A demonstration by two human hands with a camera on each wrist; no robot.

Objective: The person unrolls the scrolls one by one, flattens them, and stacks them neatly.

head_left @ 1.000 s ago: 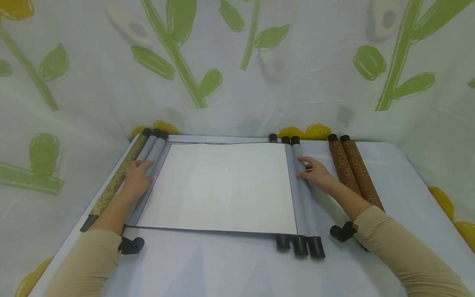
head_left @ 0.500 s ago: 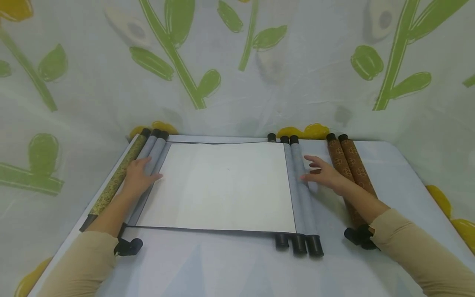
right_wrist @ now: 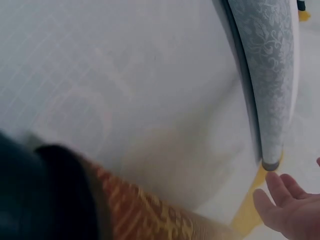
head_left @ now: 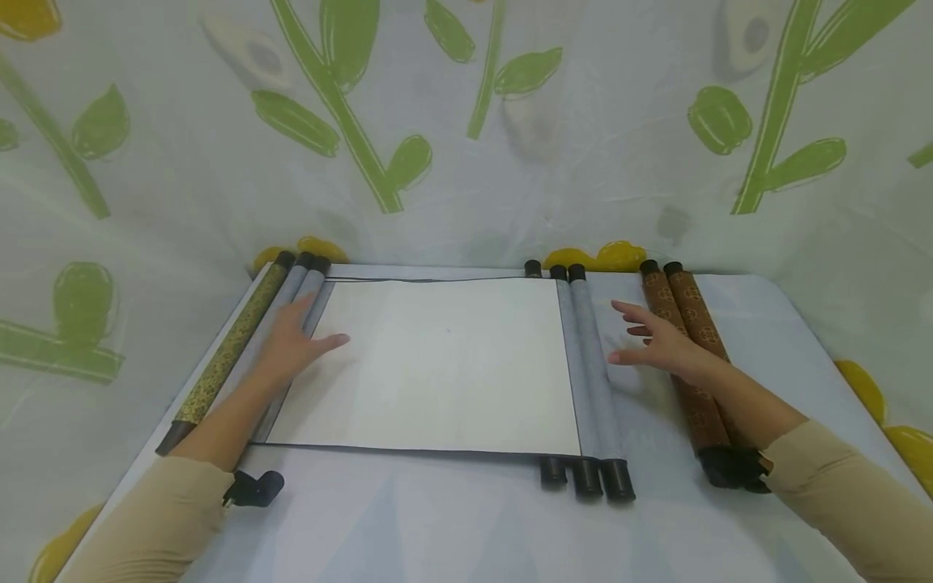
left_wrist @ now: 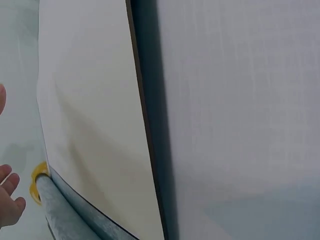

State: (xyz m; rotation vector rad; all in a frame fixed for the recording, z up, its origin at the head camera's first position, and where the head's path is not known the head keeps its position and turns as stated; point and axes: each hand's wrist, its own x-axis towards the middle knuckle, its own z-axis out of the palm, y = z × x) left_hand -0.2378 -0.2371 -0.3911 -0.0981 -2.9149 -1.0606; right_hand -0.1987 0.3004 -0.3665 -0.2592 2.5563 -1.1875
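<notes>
A blank white scroll (head_left: 445, 364) with grey borders lies unrolled across the table. My left hand (head_left: 291, 344) hovers over its left end with thumb and fingers spread, holding nothing. Grey rolls (head_left: 312, 280) run under that hand, partly hidden by it. To the right, my right hand (head_left: 659, 344) is spread and holds nothing, between a grey patterned roll (head_left: 599, 380) and the brown scrolls. In the right wrist view, its fingers (right_wrist: 280, 187) are apart and loosely bent. The left wrist view catches only a few fingertips (left_wrist: 10, 185) at its edge.
A gold patterned scroll (head_left: 236, 344) lies along the table's left edge. Two brown patterned scrolls (head_left: 665, 304) lie at the right, partly under the right forearm. Black knobs (head_left: 586, 478) stick out below the sheet's right end. A plant-printed curtain (head_left: 466, 186) hangs behind the table.
My left hand has come off the grey rolls and moved right over the white sheet. My right hand has drawn away to the right from the grey roll, its fingers spreading.
</notes>
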